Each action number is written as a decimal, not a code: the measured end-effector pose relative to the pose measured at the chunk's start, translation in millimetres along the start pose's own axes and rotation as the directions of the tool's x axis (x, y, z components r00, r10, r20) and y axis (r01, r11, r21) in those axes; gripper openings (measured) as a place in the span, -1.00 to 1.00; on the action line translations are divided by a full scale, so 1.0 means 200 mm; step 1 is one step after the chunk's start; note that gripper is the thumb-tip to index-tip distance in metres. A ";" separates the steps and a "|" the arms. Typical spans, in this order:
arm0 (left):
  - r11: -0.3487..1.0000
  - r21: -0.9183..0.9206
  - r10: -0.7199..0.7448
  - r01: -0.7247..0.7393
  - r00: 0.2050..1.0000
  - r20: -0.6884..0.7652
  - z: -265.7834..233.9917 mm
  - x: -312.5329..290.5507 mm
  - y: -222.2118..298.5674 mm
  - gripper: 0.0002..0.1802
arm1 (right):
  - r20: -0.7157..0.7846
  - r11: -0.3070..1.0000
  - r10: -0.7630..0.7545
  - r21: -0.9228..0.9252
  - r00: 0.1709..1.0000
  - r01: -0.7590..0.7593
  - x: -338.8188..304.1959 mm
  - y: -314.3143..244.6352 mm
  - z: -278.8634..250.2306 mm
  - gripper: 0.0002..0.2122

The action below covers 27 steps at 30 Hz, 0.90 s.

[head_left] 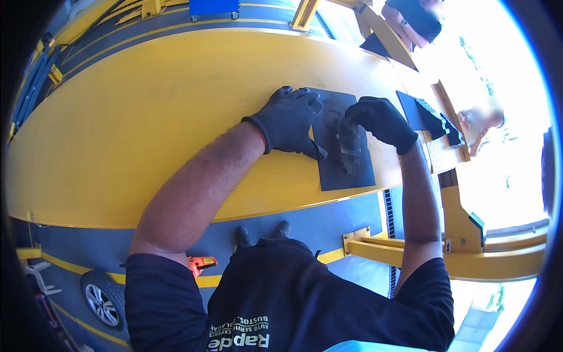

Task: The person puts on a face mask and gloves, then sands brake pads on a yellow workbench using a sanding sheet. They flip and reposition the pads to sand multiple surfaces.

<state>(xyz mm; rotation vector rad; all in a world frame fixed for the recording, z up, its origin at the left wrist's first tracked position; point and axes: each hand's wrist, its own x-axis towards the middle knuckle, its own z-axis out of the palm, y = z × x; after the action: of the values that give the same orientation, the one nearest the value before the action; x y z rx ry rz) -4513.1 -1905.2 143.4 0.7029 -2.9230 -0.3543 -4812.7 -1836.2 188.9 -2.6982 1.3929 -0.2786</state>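
Observation:
A dark rectangular sheet (343, 170) lies flat on a wide yellow platform (146, 117). A dark brake pad (350, 144) rests on the sheet. My left hand (290, 120), in a black glove, presses flat on the sheet's left edge with fingers spread. My right hand (381, 120), also gloved in black, grips the upper end of the brake pad with curled fingers.
A second dark sheet (410, 111) with several more brake pads (437, 120) lies to the right on the platform. Two other people stand at the upper right (410, 20) and right (481, 120). An orange tool (200, 264) and a car wheel (102, 299) are on the floor below.

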 end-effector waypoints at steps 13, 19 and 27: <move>1.000 -0.010 -0.006 0.006 1.000 -0.010 0.03 0.00 -0.02 0.33 | -0.461 0.842 0.389 -0.173 0.798 -0.510 -0.04 -0.51 0.36 -0.56; 0.999 -0.016 0.049 -0.050 0.998 -0.034 0.03 -0.02 -0.01 0.26 | -0.359 0.787 0.435 -0.293 0.826 -0.542 -0.13 -0.54 0.38 -0.58; 0.997 0.078 -0.003 0.008 0.998 -0.065 0.01 0.00 0.02 0.25 | -0.408 0.761 0.539 -0.139 0.737 -0.634 -0.02 -0.55 0.38 -0.57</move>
<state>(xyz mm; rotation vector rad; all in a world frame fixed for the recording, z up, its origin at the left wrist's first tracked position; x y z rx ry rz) -4514.0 -1901.5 142.8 0.7183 -2.8877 -0.2149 -4712.0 -1768.8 131.2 -2.2613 2.4743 -0.5547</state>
